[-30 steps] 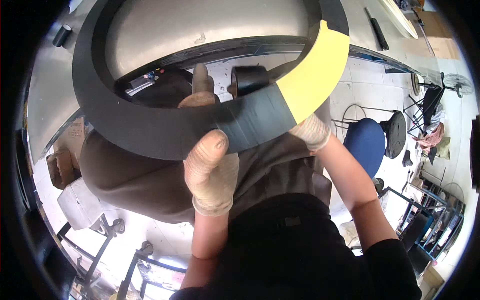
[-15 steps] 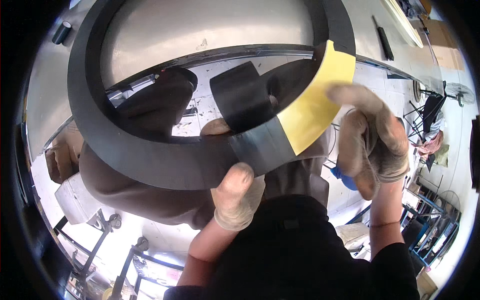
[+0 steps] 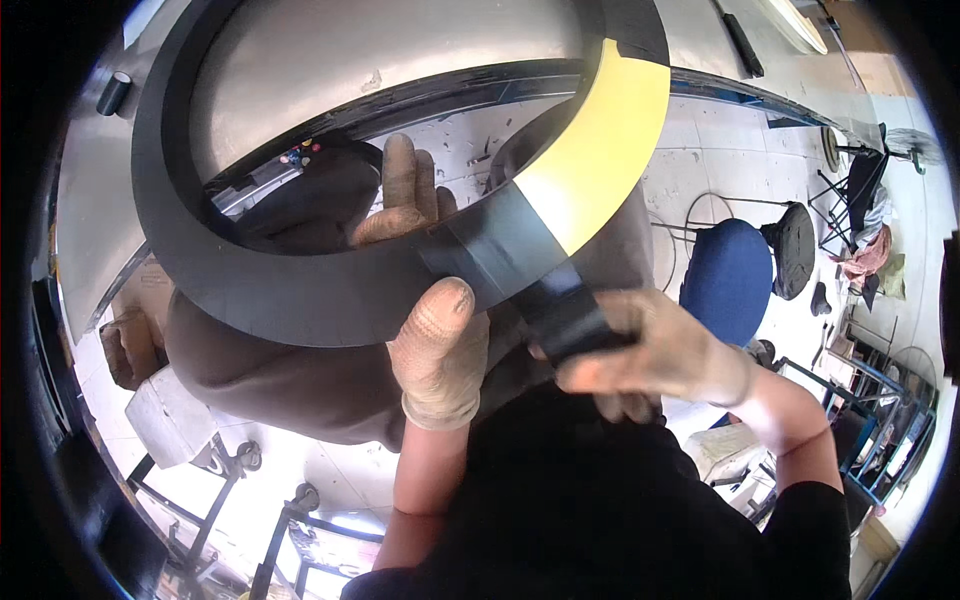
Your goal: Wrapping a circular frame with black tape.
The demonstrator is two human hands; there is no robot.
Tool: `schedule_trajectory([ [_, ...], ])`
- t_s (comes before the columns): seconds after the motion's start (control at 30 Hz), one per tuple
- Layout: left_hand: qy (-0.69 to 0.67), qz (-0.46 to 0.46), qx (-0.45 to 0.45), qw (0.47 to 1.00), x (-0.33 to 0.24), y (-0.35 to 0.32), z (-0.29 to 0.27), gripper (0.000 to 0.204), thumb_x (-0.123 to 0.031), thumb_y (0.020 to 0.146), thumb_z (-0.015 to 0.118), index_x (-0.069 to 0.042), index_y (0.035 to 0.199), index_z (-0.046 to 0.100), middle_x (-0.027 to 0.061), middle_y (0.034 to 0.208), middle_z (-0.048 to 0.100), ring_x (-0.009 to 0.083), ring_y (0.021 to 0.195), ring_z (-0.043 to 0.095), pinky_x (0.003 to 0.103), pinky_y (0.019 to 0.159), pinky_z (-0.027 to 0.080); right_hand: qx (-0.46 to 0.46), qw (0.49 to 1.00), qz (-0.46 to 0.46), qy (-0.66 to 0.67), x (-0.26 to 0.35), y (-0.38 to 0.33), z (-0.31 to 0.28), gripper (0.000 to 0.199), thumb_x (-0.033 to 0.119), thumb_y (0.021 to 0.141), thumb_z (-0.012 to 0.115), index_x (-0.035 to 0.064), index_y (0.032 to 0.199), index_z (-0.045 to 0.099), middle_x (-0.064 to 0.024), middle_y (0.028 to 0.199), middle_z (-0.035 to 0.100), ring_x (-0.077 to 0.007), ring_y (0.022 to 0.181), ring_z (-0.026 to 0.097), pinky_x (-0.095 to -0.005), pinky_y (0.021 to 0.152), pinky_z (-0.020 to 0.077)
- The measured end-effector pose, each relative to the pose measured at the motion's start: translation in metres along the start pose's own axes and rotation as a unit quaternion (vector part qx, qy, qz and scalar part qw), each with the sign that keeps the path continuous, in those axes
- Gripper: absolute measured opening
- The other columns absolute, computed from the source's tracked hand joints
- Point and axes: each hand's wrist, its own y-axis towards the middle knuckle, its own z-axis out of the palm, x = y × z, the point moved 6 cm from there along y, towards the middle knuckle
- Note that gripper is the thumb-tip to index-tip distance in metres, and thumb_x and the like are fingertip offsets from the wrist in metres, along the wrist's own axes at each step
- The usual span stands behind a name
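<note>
Left hand (image 3: 440,352) grips the black ring (image 3: 285,295), apparently to steady it, while right hand (image 3: 662,350) holds black tape (image 3: 560,305) seemingly taut.

The upper edge of the picture cuts off the far arc of the wide, flat, matte black ring (image 3: 290,300) and the far side of the silvery metal desk (image 3: 410,40). The ring hides the palm of the gloved left hand (image 3: 435,350) and the lower parts of its fingers (image 3: 398,175). The gloved right hand (image 3: 660,350) is blurred and covers the lower end of the glossy black tape strip (image 3: 562,315). Small coloured bits (image 3: 300,153) beneath the desk's near edge are too tiny to identify.
</note>
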Motion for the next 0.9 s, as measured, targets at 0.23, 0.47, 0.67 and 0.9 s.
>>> schedule_trajectory([
  [0.23,-0.020,-0.070,0.031,0.997,-0.011,-0.003,-0.003,0.076,-0.029,0.079,0.084,-0.006,0.142,0.049,0.0167,0.149,0.048,0.0318,0.137,0.046,0.046,0.116,0.036,-0.074,0.935,-0.348,-0.010,0.014,0.153,-0.087,0.048,0.031,0.090,0.077,-0.0016,0.123,0.064,-0.0129,0.097,0.072,-0.0176,0.085,0.071,-0.0269,0.072,0.0587],
  [0.47,-0.061,-0.124,-0.079,0.987,-0.011,-0.019,-0.015,0.076,-0.020,0.076,0.087,-0.006,0.139,0.046,0.0165,0.135,0.056,0.0311,0.128,0.056,0.047,0.112,0.044,-0.025,0.839,-0.533,0.108,0.035,0.078,-0.103,0.038,0.019,0.097,0.070,-0.0030,0.127,0.061,-0.0178,0.115,0.070,-0.0202,0.105,0.070,-0.0285,0.089,0.0587],
  [0.67,-0.079,-0.102,-0.047,0.991,-0.029,-0.006,-0.034,0.073,-0.022,0.078,0.083,-0.006,0.139,0.047,0.0166,0.134,0.057,0.0319,0.118,0.062,0.045,0.106,0.050,0.123,0.884,-0.433,0.125,0.043,-0.007,-0.077,0.050,0.036,0.106,0.053,-0.0069,0.131,0.057,-0.0176,0.082,0.074,-0.0195,0.055,0.072,-0.0209,0.039,0.0550],
  [0.9,-0.028,-0.038,-0.068,0.997,-0.023,-0.015,-0.028,0.059,-0.031,0.095,0.065,-0.006,0.146,0.048,0.0150,0.137,0.059,0.0301,0.126,0.059,0.046,0.114,0.043,0.328,0.886,-0.150,0.292,0.128,0.022,0.018,0.049,0.023,0.106,0.053,-0.0109,0.141,0.044,-0.0143,0.102,0.069,-0.0169,0.082,0.070,-0.0235,0.064,0.0596],
])
